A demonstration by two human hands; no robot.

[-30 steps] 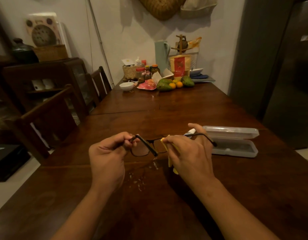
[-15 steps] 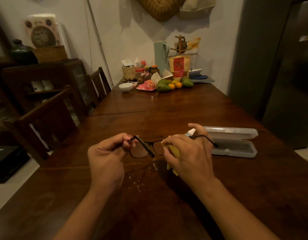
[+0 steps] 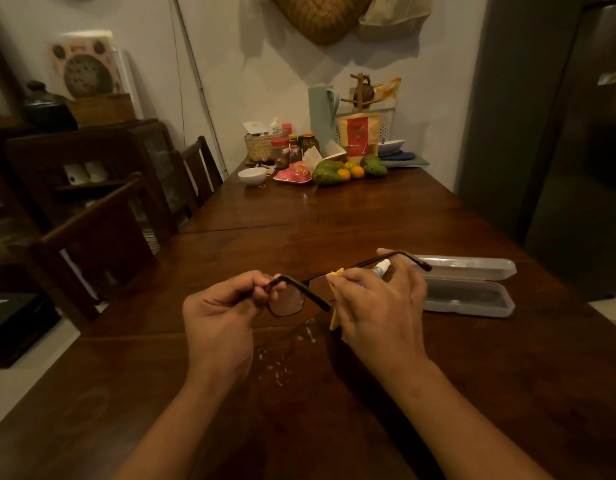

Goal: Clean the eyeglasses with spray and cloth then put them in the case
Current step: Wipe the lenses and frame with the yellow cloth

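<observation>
**Eyeglasses** (image 3: 288, 302): dark frame with the temples unfolded, held in the air over the wooden table (image 3: 334, 216) between the two hands. One lens shows clear. The other lens is hidden behind cloth and fingers. One temple runs across the top of the right hand, and its tip overlaps the case lid in this view.

**Left hand** (image 3: 223, 313): fingers curled, with thumb and forefinger pinching the frame at its hinge corner.

**Right hand** (image 3: 379, 306): fingers curled round a yellow cloth (image 3: 335, 274) and pressing it against the hidden lens. Cloth edges show above and below the hand.

**Spray bottle** (image 3: 382, 266): only the white tip shows, tilted at the right hand's fingers. The body is hidden, and whether the hand grips the bottle cannot be told.

**Case** (image 3: 466, 301): translucent plastic, lying open on the table just right of the right hand, lid folded back.

**Droplets** (image 3: 310, 336): wet specks on the table beneath the glasses.

**Far end of table**: white bowl (image 3: 253, 175), green fruit (image 3: 327, 171), oranges (image 3: 350, 173), woven basket (image 3: 263, 145) and pale green jug (image 3: 322, 112).

**Surroundings**: wooden chairs (image 3: 102, 233) stand along the left side, and a dark refrigerator (image 3: 576, 168) stands at the right.
</observation>
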